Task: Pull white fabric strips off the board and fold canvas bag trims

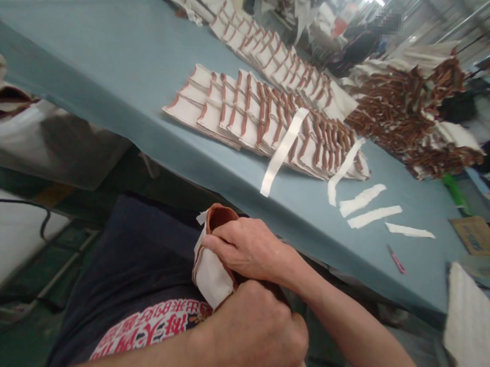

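A sewn piece point(214, 274), off-white outside and brown inside, curves into a tube over the dark apron on my lap. My right hand point(244, 245) comes in from the right and grips its upper part, the thumb on the white face and the fingers into the brown opening. Closer to the camera, my left hand point(254, 334) is closed in a fist around the lower end of the same piece. That end is mostly hidden behind the fist. A small white flap sticks out at the piece's top edge.
On the blue-green table point(93, 64) lie two overlapping rows of similar pieces point(251, 110). White strips point(369, 216) and a pink-handled cutter point(397, 260) are nearer the right end. A large brown and white stack point(408, 106) stands behind. The table edge runs just beyond my hands.
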Demonstrator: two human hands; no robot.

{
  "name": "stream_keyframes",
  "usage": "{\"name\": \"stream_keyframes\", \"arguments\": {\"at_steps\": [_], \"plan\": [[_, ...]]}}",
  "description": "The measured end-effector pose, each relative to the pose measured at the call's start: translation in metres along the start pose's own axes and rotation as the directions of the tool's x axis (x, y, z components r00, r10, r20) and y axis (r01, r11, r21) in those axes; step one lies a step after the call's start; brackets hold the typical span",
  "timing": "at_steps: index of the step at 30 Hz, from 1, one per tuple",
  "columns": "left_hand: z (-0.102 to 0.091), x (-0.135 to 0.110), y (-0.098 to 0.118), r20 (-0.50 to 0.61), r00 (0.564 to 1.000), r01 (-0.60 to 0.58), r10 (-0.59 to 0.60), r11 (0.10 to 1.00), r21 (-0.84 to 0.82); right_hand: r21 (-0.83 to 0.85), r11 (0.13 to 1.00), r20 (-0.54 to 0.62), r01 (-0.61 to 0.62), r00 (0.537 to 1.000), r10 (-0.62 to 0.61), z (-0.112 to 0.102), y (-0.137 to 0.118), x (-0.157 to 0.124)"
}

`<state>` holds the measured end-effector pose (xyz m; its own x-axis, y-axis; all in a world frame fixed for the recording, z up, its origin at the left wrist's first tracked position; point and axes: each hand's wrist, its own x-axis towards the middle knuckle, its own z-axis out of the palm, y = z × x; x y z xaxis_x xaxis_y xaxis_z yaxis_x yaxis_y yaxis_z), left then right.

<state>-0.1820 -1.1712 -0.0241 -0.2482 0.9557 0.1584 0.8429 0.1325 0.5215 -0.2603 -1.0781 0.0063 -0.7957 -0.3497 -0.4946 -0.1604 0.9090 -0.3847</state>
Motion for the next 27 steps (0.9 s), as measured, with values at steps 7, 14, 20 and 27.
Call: {"name": "stream_keyframes", "arguments": {"at_steps": [7, 14, 20, 27], "plan": [[0.008, 0.003, 0.008, 0.039, 0.997, -0.061, 0.060, 0.998, 0.004, 0.490, 0.867, 0.046, -0.095, 0.995, 0.083, 0.032, 0.007, 0.006], [0.013, 0.004, 0.018, 0.056, 0.998, -0.046, 0.038, 0.987, 0.155, 0.556, 0.820, -0.028, -0.135, 0.983, 0.180, 0.041, 0.020, 0.004], [0.018, 0.004, 0.020, 0.022, 0.999, -0.035, 0.032, 0.987, 0.154, 0.611, 0.776, -0.006, -0.158, 0.979, 0.204, 0.039, 0.023, 0.001], [0.018, 0.003, 0.024, 0.043, 0.998, -0.041, 0.035, 0.989, 0.141, 0.677, 0.674, 0.198, -0.294, 0.956, 0.218, 0.035, 0.027, 0.004]]}}
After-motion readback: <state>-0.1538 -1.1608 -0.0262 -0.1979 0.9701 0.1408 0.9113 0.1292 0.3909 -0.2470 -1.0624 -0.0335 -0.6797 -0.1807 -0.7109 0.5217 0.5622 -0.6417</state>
